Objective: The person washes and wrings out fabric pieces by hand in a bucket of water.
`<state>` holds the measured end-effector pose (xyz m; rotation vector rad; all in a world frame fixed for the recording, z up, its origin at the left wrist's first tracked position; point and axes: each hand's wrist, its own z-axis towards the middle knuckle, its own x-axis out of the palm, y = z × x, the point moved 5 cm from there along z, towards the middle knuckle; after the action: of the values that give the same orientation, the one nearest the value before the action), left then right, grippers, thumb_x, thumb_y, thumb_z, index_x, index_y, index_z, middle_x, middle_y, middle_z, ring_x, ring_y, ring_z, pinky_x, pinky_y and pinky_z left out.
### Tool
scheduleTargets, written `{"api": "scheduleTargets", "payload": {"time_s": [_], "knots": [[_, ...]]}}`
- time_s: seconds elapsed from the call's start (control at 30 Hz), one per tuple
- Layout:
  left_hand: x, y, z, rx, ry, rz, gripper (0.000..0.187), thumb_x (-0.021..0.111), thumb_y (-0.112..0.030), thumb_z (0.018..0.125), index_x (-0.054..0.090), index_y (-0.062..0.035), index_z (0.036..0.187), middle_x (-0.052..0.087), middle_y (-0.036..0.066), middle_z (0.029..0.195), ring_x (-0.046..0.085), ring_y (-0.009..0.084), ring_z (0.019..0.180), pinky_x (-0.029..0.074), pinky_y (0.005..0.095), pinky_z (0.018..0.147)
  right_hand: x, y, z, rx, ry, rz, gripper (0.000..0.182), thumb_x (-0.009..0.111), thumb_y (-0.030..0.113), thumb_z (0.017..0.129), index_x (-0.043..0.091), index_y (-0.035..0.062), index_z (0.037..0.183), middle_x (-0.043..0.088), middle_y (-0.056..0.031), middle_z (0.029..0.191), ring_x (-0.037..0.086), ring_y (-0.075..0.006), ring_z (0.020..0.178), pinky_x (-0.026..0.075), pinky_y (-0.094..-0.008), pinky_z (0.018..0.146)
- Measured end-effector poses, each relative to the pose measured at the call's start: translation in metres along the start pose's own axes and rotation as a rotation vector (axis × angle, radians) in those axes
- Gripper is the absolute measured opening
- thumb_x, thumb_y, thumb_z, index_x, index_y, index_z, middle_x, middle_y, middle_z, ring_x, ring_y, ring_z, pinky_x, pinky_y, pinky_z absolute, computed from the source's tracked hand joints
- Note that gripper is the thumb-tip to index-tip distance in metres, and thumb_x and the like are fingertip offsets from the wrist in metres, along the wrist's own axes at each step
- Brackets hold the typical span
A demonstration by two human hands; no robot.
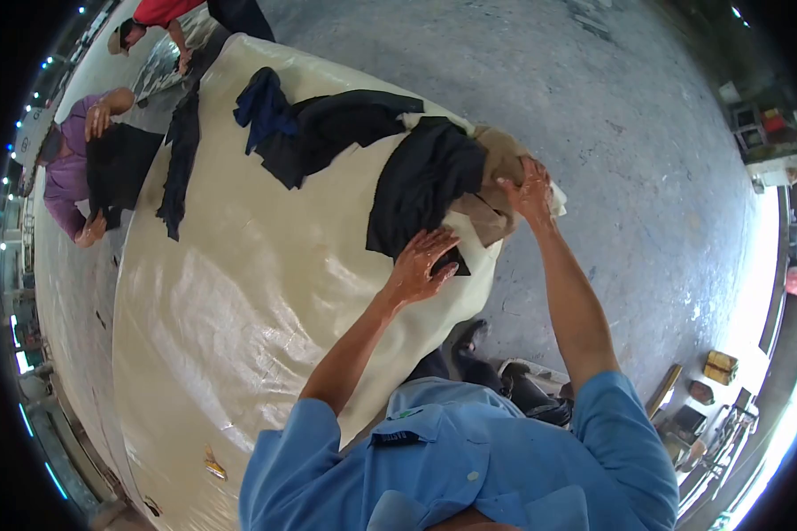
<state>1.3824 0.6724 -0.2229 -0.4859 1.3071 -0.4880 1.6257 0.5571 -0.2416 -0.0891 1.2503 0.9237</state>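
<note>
My left hand [422, 269] lies at the lower edge of a crumpled black cloth [427, 177], its fingers stretched out and its thumb apart. A small dark corner of fabric [452, 260] shows beside that thumb. On the bunched brown cloth [498, 164] rests my right hand [531, 192], thumb pointing left and fingers spread over the folds. The brown cloth lies partly under the black one, near the corner of the cream sheet-covered table [283, 265]. Both hands look wet or shiny.
More black cloth [328, 133] and a dark blue cloth [270, 111] lie farther up the table. A long black strip [181, 159] runs along its left edge. Across stands a person in purple [66, 181] holding dark cloth; a person in red [164, 13] bends at the far end.
</note>
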Motion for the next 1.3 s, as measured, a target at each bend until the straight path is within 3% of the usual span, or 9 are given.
{"api": "scheduleTargets", "payload": {"time_s": [0.07,0.27,0.57,0.73,0.8,0.83,1.03,1.2,1.3], "knots": [[-0.027,0.003,-0.007,-0.162,-0.139,-0.409,0.041,0.067,-0.010,0.080,0.060,-0.0063,0.121,0.060,0.014,0.124,0.054,0.0309,0.119,0.044,0.0389,0.098,0.008,-0.003,0.005,0.053,0.032,-0.021,0.042,0.071,0.030,0.077,0.057,0.0037,0.107,0.060,-0.0210,0.105,0.055,-0.0395,0.102,0.043,-0.0476,0.089],[-0.052,0.017,0.052,-0.232,-0.228,0.426,0.040,0.062,-0.015,0.079,0.061,-0.0042,0.118,0.059,0.013,0.120,0.045,0.0303,0.126,0.034,0.0482,0.106,-0.050,0.073,0.016,0.200,0.165,0.299,0.021,0.070,0.019,0.079,0.061,0.0032,0.090,0.061,-0.0152,0.091,0.059,-0.0338,0.093,0.046,-0.0409,0.086],[0.041,0.058,0.071,-0.265,-0.150,0.382,0.046,0.056,-0.027,0.085,0.053,-0.0077,0.127,0.052,0.012,0.131,0.040,0.0277,0.130,0.029,0.0475,0.109,0.028,0.165,-0.010,-0.917,0.390,0.725,0.009,0.064,0.017,0.080,0.062,0.0084,0.082,0.064,-0.0083,0.089,0.054,-0.0292,0.112,0.035,-0.0510,0.100],[0.030,0.046,0.075,-0.286,-0.103,0.695,0.049,0.055,-0.033,0.088,0.050,-0.0068,0.130,0.052,0.015,0.131,0.045,0.0255,0.126,0.034,0.0388,0.105,0.061,0.150,0.026,-0.649,0.519,0.815,0.007,0.057,0.012,0.082,0.062,0.0067,0.085,0.063,-0.0118,0.085,0.059,-0.0324,0.097,0.033,-0.0497,0.102],[0.047,0.079,0.052,-0.825,-0.069,-0.620,0.058,0.056,-0.021,0.086,0.041,-0.0082,0.140,0.040,0.007,0.144,0.035,0.0215,0.135,0.024,0.0389,0.114,0.044,0.146,-0.004,-0.501,0.703,0.875,0.011,0.056,0.014,0.085,0.061,0.0053,0.082,0.061,-0.0138,0.082,0.060,-0.0340,0.087,0.040,-0.0469,0.097],[0.041,0.078,0.053,-0.829,-0.091,-0.606,0.058,0.056,-0.021,0.086,0.041,-0.0082,0.140,0.040,0.007,0.144,0.035,0.0215,0.135,0.024,0.0389,0.114,0.030,0.144,-0.028,-0.379,0.815,0.988,0.012,0.056,0.015,0.085,0.061,0.0047,0.082,0.061,-0.0138,0.081,0.060,-0.0338,0.083,0.042,-0.0447,0.095],[-0.001,0.014,0.056,-0.116,-0.835,-1.123,0.048,0.048,-0.023,0.094,0.040,-0.0075,0.139,0.042,0.007,0.142,0.038,0.0211,0.132,0.026,0.0360,0.113,0.009,0.152,-0.056,-0.627,0.485,1.088,0.013,0.066,0.010,0.081,0.062,0.0024,0.091,0.064,-0.0172,0.091,0.059,-0.0327,0.103,0.042,-0.0428,0.097],[0.021,0.065,0.060,-0.262,-0.743,-1.222,0.057,0.061,-0.035,0.085,0.046,-0.0092,0.134,0.049,0.008,0.135,0.042,0.0222,0.128,0.029,0.0315,0.111,0.066,0.146,0.017,-0.726,0.413,0.776,0.016,0.053,0.019,0.090,0.057,0.0036,0.087,0.062,-0.0124,0.086,0.059,-0.0297,0.099,0.033,-0.0437,0.103],[-0.032,0.015,0.064,-0.631,0.022,-0.062,0.061,0.071,-0.031,0.079,0.049,-0.0081,0.131,0.050,0.010,0.133,0.046,0.0211,0.123,0.034,0.0305,0.107,0.065,0.141,0.042,-0.664,0.589,0.916,0.031,0.043,0.029,0.097,0.050,0.0039,0.081,0.046,-0.0092,0.071,0.052,-0.0275,0.077,0.036,-0.0366,0.087]]}}
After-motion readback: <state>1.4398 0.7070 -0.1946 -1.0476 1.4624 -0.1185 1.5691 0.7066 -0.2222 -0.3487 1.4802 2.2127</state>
